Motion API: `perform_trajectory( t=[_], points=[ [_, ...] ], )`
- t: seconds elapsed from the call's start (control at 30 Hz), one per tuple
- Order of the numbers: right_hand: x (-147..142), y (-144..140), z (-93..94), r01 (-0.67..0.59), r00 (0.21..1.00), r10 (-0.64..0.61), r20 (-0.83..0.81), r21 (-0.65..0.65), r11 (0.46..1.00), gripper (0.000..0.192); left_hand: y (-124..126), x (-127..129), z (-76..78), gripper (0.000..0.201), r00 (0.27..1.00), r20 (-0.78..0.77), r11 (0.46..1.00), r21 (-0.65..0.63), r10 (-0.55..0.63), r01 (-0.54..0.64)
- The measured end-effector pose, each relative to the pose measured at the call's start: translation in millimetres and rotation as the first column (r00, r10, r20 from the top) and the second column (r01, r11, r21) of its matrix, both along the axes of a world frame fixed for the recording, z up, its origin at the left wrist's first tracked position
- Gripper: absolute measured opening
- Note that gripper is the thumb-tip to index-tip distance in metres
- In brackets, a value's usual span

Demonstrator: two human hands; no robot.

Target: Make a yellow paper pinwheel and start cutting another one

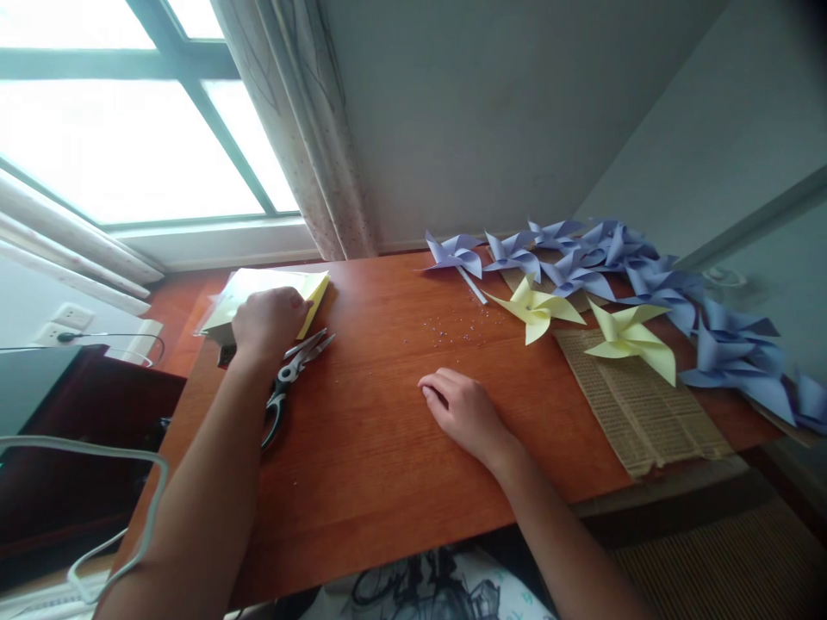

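Your left hand (268,319) is on the paper stack (258,281) at the far left corner of the bench (362,482), its fingers curled over the top; you cannot tell from this angle whether they are clamped on a sheet. Your right hand (462,409) rests near the middle of the bench, fingers curled together with the thumb tip by the forefinger, and nothing shows between them. Much looks done: purple pinwheels (456,251) line the far edge and run round towards the right edge, all shaped. Two yellow pinwheels (535,310) lie just inside that row, one of them over the cardboard (639,430) by the near right corner; their blades look folded in, though you cannot make out how the centres are fixed. A white stick (473,286) reaches out beneath the leftmost purple one, with small bits (452,327) scattered beside it. What seems left is the flat paper under your left hand, not yet folded; the black-handled cutting tool (276,400) lies unheld just beside that forearm.
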State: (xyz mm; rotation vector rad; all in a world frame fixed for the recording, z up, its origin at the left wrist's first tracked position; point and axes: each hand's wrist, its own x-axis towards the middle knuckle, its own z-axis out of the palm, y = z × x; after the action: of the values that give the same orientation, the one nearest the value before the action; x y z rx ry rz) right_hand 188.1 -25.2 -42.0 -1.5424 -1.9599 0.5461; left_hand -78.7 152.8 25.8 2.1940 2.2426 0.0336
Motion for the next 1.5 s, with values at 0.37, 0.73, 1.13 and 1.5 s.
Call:
perform_trajectory(
  t=[0.37, 0.73, 1.13, 1.5],
  points=[
    [0, 0, -0.6, 0.004, 1.0, -0.004, -0.004, 0.0, 1.0, 0.018, -17, 18, 5.5, 0.049, 0.999, -0.048, 0.974, 0.223, -0.026, 0.036],
    [13, 0, 2.6, 0.292, 0.883, -0.261, -0.39, 0.022, 0.956, 0.018, -133, 70, -9.2, 0.014, 0.666, -0.11, 0.519, 0.538, -0.738, 0.664],
    [18, 1, -2.1, 0.471, 0.751, -0.404, -0.522, -0.006, 0.882, 0.019, -194, 25, -46.3, 0.02, 0.5, 0.12, 0.508, 0.353, -0.858, 0.786],
    [22, 0, -6.7, 0.493, 0.736, -0.422, -0.53, -0.008, 0.87, 0.02, -207, 8, -56.2, 0.015, 0.629, 0.334, 0.707, 0.44, -0.701, 0.554]
  ],
)
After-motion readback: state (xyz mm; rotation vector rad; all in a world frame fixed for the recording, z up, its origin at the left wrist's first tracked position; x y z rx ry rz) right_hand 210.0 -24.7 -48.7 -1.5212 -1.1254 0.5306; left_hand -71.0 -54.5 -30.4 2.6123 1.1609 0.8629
